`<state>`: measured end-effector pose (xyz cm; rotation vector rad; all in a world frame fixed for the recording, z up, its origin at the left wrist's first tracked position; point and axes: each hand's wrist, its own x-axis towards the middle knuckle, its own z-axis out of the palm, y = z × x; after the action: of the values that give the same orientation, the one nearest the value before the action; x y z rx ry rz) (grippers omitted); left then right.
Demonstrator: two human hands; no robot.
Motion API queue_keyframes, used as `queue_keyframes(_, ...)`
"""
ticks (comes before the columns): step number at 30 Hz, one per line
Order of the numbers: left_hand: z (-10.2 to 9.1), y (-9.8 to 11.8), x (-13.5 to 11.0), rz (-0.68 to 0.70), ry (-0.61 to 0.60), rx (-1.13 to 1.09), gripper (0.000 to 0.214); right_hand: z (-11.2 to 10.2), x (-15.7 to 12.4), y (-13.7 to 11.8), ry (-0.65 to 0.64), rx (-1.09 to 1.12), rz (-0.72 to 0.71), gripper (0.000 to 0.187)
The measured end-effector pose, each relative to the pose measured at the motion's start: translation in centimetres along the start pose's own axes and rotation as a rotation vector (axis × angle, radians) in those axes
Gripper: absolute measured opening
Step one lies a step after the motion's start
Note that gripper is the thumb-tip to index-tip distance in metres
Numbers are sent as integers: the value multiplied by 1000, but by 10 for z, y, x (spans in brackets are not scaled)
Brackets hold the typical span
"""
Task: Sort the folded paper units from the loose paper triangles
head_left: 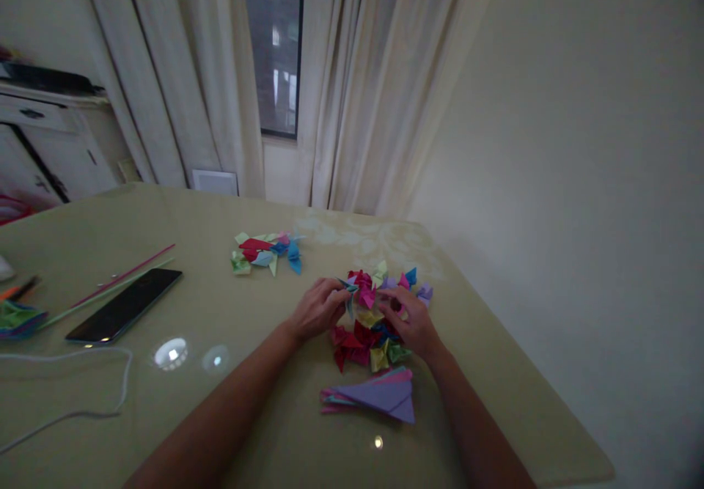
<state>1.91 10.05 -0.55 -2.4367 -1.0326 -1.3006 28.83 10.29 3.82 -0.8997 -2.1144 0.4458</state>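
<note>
A heap of small folded paper pieces [369, 331] in red, pink, yellow, blue and purple lies on the table between my hands. My left hand [319, 307] rests at the heap's left edge, fingers pinched on a pale blue folded piece [348, 292]. My right hand [410, 318] lies on the right side of the heap, fingers curled down among the pieces; what they grip is hidden. A flat stack of paper sheets with a purple sheet on top [379, 394] sits just in front of the heap.
A second cluster of folded pieces [267, 251] lies further back. On the olive table [220, 218] a black phone [125, 314], thin pink and green sticks [124, 275], a white cable [82, 401] and more coloured paper [16, 319] sit at left. Curtains and a window stand behind.
</note>
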Motion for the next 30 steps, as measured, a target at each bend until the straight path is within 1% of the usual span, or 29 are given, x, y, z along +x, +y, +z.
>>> queue_keyframes(2,-1,8,0,32,-128,-91,27,1,-1,-4,-27,-7,-50,40)
queue_keyframes(3,-1,13,1,38,-191,-134,29,2,-1,-6,-36,-4,-76,40)
queue_keyframes(5,0,21,2,51,-285,-191,32,5,-2,-9,-39,11,-132,30)
queue_keyframes(6,1,23,2,68,-311,-200,33,6,-2,-10,-33,18,-154,25)
queue_keyframes(8,3,24,2,114,-323,-193,33,9,-3,-11,-14,30,-167,21)
queue_keyframes(10,5,19,1,122,-261,-169,33,9,-3,-9,38,37,-131,18)
queue_keyframes(11,5,14,0,89,-198,-137,33,8,-2,-7,88,40,-102,17)
queue_keyframes(12,3,8,-1,24,-114,-82,33,6,-1,-5,155,41,-68,16)
queue_keyframes(14,-1,-6,-3,-186,57,87,35,-1,1,2,308,35,15,20)
queue_keyframes(15,-5,-14,-4,-308,109,181,36,-5,2,6,379,33,63,23)
queue_keyframes(16,-8,-21,-6,-421,124,263,37,-9,3,10,439,33,111,26)
queue_keyframes(17,-11,-28,-8,-516,108,323,38,-12,4,14,490,38,155,29)
queue_keyframes(19,-15,-39,-12,-673,39,378,39,-17,4,23,565,62,229,35)
queue_keyframes(20,-16,-43,-14,-727,7,380,40,-19,4,27,588,82,262,38)
queue_keyframes(22,-14,-49,-18,-775,-31,360,41,-19,4,35,604,130,323,42)
queue_keyframes(24,-12,-51,-20,-759,-53,337,41,-19,3,42,599,164,359,42)
queue_keyframes(26,-10,-50,-21,-737,-67,326,42,-20,2,49,613,170,362,41)
queue_keyframes(30,-10,-49,-18,-737,-44,312,43,-29,0,62,731,151,386,35)
